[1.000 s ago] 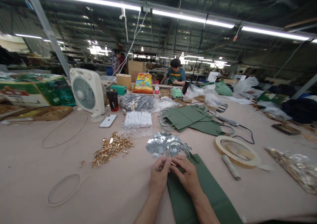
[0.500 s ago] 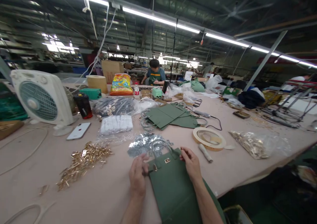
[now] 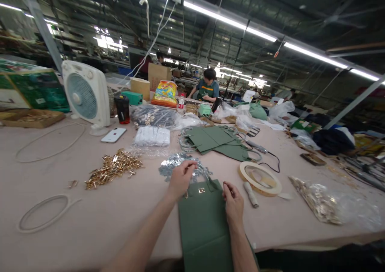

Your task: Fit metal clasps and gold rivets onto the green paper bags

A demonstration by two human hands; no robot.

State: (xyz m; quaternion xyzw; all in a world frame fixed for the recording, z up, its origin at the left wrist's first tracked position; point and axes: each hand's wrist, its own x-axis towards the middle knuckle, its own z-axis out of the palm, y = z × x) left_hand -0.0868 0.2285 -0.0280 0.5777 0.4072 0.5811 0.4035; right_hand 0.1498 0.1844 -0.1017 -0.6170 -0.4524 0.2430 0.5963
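A flat green bag panel with a small gold clasp lies on the table in front of me. My right hand pinches the panel's upper right corner. My left hand hovers at the panel's upper left, over a pile of small silver metal parts; its fingers are curled in a pinch, and what they hold is too small to make out. A clear wrapped handle loops from the panel's top toward the silver pile.
A heap of gold fittings lies left of my hands. Beyond are a stack of green panels, a tape roll, a white phone, a fan, and a bag of gold parts. A person works at the far end.
My left hand has left the panel's corner and moved up over the silver parts. My right hand stays at the right corner. My head has turned back left.
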